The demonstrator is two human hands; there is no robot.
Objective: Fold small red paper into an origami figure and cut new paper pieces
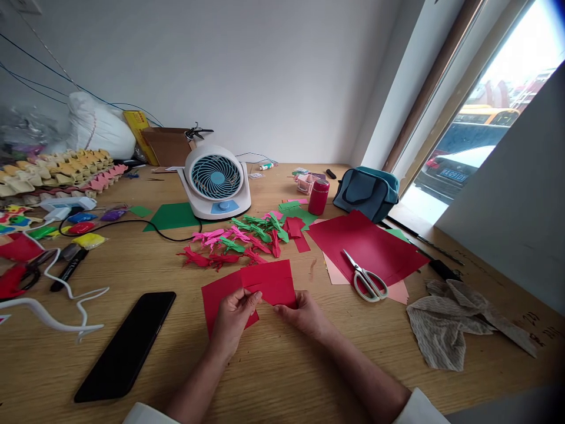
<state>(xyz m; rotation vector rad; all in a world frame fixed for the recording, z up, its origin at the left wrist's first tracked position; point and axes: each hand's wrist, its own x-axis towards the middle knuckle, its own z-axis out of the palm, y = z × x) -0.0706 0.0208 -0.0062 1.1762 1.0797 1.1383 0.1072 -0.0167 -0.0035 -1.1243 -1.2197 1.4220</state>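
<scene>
Red paper [269,277] is held between both hands near the front of the wooden table [286,377], and its place is taken here as the clock's centre. By the left hand [233,318] the paper is gripped in a narrow pinch of thumb and fingers; by the right hand [304,315] its lower right corner is clasped, thumb in front. Whether one folded piece or two overlapping ones are held cannot be told. Cut paper shapes [232,245] in pink, green and red are strewn at twelve o'clock, with a fan [218,178] set behind them. At one o'clock a red canister [318,197] is seen. Scissors [369,285] are laid open at three o'clock, partly over a large red sheet [371,244]. At eight o'clock a black phone [128,344] is placed.
</scene>
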